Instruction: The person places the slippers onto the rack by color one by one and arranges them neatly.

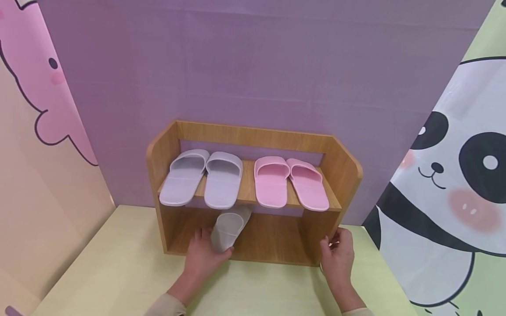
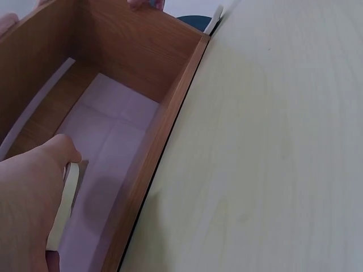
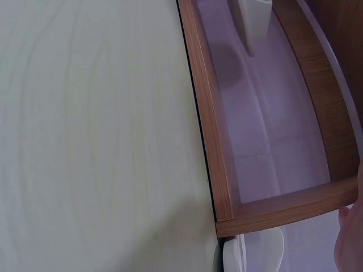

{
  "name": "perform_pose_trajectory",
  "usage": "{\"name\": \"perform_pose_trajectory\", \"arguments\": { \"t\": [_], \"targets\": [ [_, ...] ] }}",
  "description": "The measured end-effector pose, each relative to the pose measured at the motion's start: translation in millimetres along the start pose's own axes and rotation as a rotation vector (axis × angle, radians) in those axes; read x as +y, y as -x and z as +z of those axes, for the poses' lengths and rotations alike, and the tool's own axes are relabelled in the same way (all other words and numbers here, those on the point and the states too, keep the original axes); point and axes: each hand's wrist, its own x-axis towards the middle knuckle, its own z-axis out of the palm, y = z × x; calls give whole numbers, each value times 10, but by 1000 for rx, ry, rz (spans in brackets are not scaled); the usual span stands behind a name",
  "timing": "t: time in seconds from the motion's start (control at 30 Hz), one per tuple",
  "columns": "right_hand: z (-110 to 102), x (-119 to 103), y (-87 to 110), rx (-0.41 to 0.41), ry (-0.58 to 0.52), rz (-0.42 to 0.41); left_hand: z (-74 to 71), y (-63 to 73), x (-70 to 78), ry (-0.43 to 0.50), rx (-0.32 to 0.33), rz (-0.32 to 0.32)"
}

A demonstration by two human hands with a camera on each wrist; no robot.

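Observation:
In the head view, a small wooden shoe rack [image 1: 253, 138] stands on the table. My left hand [image 1: 203, 254] reaches into its lower level and grips a whitish slipper [image 1: 224, 239] by the sole, thumb at the near end. That slipper lies at a slant, toe strap toward the back. At the rack's right side panel, my right hand [image 1: 340, 254] pinches the front edge, thumb on the inner side. Above, on the top shelf, sit a pale lilac pair of slippers [image 1: 222, 188] and a pink pair of slippers [image 1: 271, 191], toes to the back.
Just outside the right panel, low on the table [image 1: 130, 245], a white curved thing [image 3: 244, 255] shows, mostly hidden in the head view. A purple backdrop [image 1: 253, 66] rises behind the rack. Cartoon-printed panels stand at left and right, one with a panda [image 1: 474, 175].

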Motion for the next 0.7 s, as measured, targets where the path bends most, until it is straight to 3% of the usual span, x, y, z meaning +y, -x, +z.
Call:
{"name": "perform_pose_trajectory", "arguments": {
  "t": [0.33,0.7],
  "targets": [
    [15,9,-4,7,12,-2,53,-67,92,-46,-27,-86],
    [6,-22,1,-10,15,25,122,-79,92,-96,-28,-95]
  ]
}}
